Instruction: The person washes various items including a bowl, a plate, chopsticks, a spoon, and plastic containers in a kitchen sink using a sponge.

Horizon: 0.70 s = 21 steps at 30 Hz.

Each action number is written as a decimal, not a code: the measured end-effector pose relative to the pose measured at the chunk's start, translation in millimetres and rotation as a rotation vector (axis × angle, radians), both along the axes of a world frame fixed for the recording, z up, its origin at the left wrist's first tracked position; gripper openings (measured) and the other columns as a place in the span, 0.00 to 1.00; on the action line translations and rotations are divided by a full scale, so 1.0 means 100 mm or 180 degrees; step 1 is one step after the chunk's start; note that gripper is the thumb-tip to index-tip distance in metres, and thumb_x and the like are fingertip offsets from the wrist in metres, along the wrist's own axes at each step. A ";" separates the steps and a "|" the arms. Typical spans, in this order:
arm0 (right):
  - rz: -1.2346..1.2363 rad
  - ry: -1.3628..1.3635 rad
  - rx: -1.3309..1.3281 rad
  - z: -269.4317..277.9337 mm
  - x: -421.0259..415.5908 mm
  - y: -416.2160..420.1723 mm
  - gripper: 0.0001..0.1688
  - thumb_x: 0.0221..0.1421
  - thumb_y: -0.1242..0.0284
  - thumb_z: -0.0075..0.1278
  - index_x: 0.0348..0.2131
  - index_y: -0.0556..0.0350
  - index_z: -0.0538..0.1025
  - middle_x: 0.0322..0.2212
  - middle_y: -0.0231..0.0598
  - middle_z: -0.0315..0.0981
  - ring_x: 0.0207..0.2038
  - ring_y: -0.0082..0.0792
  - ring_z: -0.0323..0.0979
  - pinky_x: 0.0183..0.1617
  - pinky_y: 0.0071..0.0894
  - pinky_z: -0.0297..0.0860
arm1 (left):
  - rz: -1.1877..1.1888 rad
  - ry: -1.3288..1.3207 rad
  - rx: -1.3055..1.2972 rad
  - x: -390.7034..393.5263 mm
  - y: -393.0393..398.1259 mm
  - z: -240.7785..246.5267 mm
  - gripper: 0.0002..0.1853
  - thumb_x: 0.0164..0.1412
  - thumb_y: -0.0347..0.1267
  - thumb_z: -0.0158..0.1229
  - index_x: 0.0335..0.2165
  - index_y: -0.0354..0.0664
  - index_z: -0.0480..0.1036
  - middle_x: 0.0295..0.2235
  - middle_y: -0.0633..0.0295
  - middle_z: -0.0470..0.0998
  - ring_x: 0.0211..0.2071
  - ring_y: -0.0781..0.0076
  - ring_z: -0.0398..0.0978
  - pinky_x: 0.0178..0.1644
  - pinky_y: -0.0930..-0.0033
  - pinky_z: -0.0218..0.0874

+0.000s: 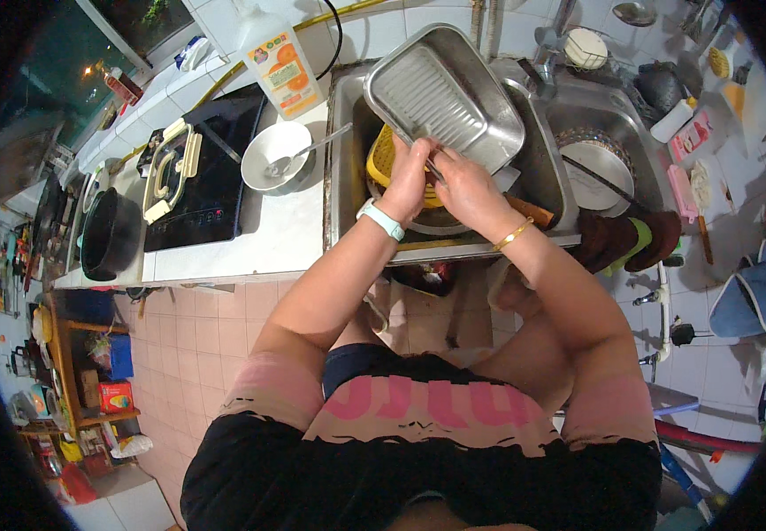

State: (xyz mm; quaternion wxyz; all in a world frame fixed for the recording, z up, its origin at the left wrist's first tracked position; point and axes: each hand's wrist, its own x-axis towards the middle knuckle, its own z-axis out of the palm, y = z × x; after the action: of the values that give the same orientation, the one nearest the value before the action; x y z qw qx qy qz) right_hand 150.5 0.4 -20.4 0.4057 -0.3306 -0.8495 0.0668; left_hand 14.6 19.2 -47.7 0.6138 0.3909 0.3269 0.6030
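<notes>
Both of my hands grip the near edge of a rectangular stainless steel pan with a ribbed bottom, tilted above the left sink basin. My left hand, with a pale green band at the wrist, holds its near left corner. Close beside it, my right hand, below a gold bracelet, holds the same edge; the fingertips nearly meet. Beneath the pan, a yellow plastic basket shows in the basin, partly hidden. A brown wooden piece lies at the right of my right hand.
Left of the sink stand a white bowl with a spoon, a large plastic bottle, a black induction cooktop bearing a cream-coloured lid or frame, and a black pot. The right basin holds a round metal pan; the faucet stands behind.
</notes>
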 end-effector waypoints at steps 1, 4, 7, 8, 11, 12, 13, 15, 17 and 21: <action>-0.0067 -0.0464 0.0028 0.02 0.03 0.00 0.14 0.42 0.81 0.54 0.34 0.61 0.74 0.32 0.45 0.72 0.37 0.48 0.72 0.41 0.44 0.68 | -0.0031 -0.0042 0.0039 -0.04 0.02 -0.04 0.34 0.60 0.37 0.51 0.60 0.41 0.48 0.54 0.55 0.62 0.53 0.66 0.62 0.55 0.61 0.57; -0.0162 -0.1476 0.0323 0.06 0.28 0.05 0.15 0.39 0.78 0.57 0.32 0.59 0.74 0.34 0.44 0.73 0.41 0.43 0.72 0.49 0.38 0.65 | 0.0078 -0.0123 -0.0073 0.00 0.01 0.02 0.38 0.61 0.38 0.49 0.63 0.41 0.42 0.57 0.53 0.58 0.56 0.61 0.58 0.61 0.60 0.50; -0.0798 -0.1857 0.1033 0.09 0.49 0.20 0.17 0.38 0.78 0.57 0.34 0.61 0.74 0.34 0.43 0.73 0.43 0.43 0.71 0.53 0.40 0.64 | 0.0134 -0.0124 0.0120 -0.02 0.06 -0.03 0.38 0.61 0.37 0.48 0.64 0.42 0.41 0.59 0.53 0.55 0.59 0.60 0.55 0.64 0.59 0.46; -0.0842 -0.1761 0.1173 0.10 0.53 0.23 0.18 0.38 0.79 0.57 0.34 0.61 0.75 0.35 0.43 0.73 0.44 0.43 0.71 0.53 0.41 0.64 | 0.0176 -0.0037 0.0169 -0.03 0.07 -0.06 0.38 0.61 0.37 0.48 0.64 0.42 0.41 0.59 0.52 0.55 0.59 0.60 0.54 0.64 0.59 0.46; -0.0829 -0.1672 0.1039 0.16 0.56 0.21 0.19 0.38 0.79 0.56 0.36 0.61 0.75 0.37 0.44 0.74 0.47 0.44 0.70 0.54 0.43 0.64 | 0.0139 -0.0180 0.0102 -0.02 0.13 -0.13 0.37 0.61 0.37 0.47 0.63 0.42 0.42 0.58 0.52 0.56 0.58 0.60 0.56 0.63 0.59 0.47; -0.0708 -0.1751 0.0621 0.12 0.50 0.13 0.20 0.38 0.79 0.56 0.37 0.61 0.75 0.39 0.45 0.74 0.47 0.45 0.70 0.54 0.44 0.64 | 0.0100 -0.0283 0.0039 -0.02 0.15 -0.18 0.36 0.61 0.38 0.46 0.63 0.42 0.42 0.58 0.52 0.56 0.58 0.60 0.56 0.63 0.59 0.47; -0.0591 -0.1812 0.0212 0.09 0.41 0.06 0.20 0.38 0.79 0.56 0.37 0.62 0.75 0.40 0.46 0.74 0.48 0.45 0.70 0.54 0.44 0.64 | 0.0060 -0.0376 -0.0013 -0.02 0.16 -0.17 0.36 0.61 0.38 0.46 0.63 0.42 0.43 0.58 0.52 0.57 0.58 0.60 0.57 0.63 0.60 0.48; -0.0125 -0.1039 0.0084 0.10 0.18 -0.14 0.08 0.42 0.80 0.52 0.29 0.60 0.76 0.32 0.45 0.74 0.38 0.46 0.73 0.43 0.43 0.68 | 0.0023 -0.0406 -0.0134 -0.03 0.13 -0.14 0.34 0.61 0.38 0.45 0.62 0.42 0.45 0.57 0.53 0.59 0.56 0.61 0.58 0.62 0.59 0.49; -0.0026 -0.1001 0.0328 0.07 0.18 -0.15 0.06 0.45 0.78 0.50 0.28 0.58 0.76 0.30 0.44 0.74 0.38 0.44 0.73 0.41 0.43 0.68 | 0.0019 -0.0392 -0.0164 -0.06 0.13 -0.12 0.32 0.61 0.39 0.44 0.61 0.42 0.48 0.55 0.54 0.60 0.54 0.61 0.60 0.61 0.59 0.51; -0.0921 -0.2127 0.0866 0.11 0.53 0.09 0.07 0.51 0.73 0.47 0.26 0.52 0.78 0.29 0.37 0.76 0.39 0.35 0.73 0.45 0.38 0.65 | 0.0062 -0.0191 -0.0277 -0.03 0.11 -0.03 0.31 0.60 0.41 0.45 0.59 0.43 0.52 0.54 0.56 0.63 0.53 0.62 0.61 0.60 0.58 0.52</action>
State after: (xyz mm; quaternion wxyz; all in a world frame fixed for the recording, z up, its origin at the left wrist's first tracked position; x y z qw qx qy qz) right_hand 203.0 9.5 -9.9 0.1518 -0.3937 -0.8806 -0.2157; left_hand 11.3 29.8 -51.1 0.6339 0.3424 0.3380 0.6056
